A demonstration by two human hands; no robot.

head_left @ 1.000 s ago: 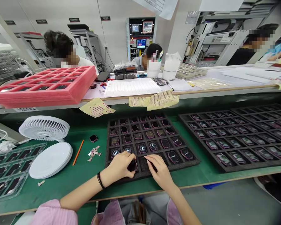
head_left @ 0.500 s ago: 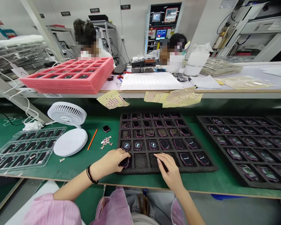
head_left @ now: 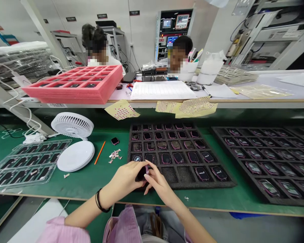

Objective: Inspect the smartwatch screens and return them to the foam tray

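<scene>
My left hand (head_left: 126,179) and my right hand (head_left: 159,184) meet over the near edge of a black foam tray (head_left: 225,183). Between them they hold a dark, pink-rimmed watch-like device (head_left: 143,173), pinched by my right fingertips against my left fingers. Much of it is hidden by my fingers. The tray's cells hold similar pink-rimmed devices in rows. Two cells in the near row, just right of my right hand, show bare foam.
A second black tray of devices (head_left: 263,199) lies to the right. To the left are a small black device (head_left: 115,141), an orange pencil (head_left: 99,152), small scraps (head_left: 115,155), a white fan (head_left: 72,125) and a transparent tray (head_left: 27,165). Co-workers sit beyond the upper shelf.
My right hand has moved left from the tray's near row to the device in my left hand. Both hands now hold it. The view has shifted only slightly.
</scene>
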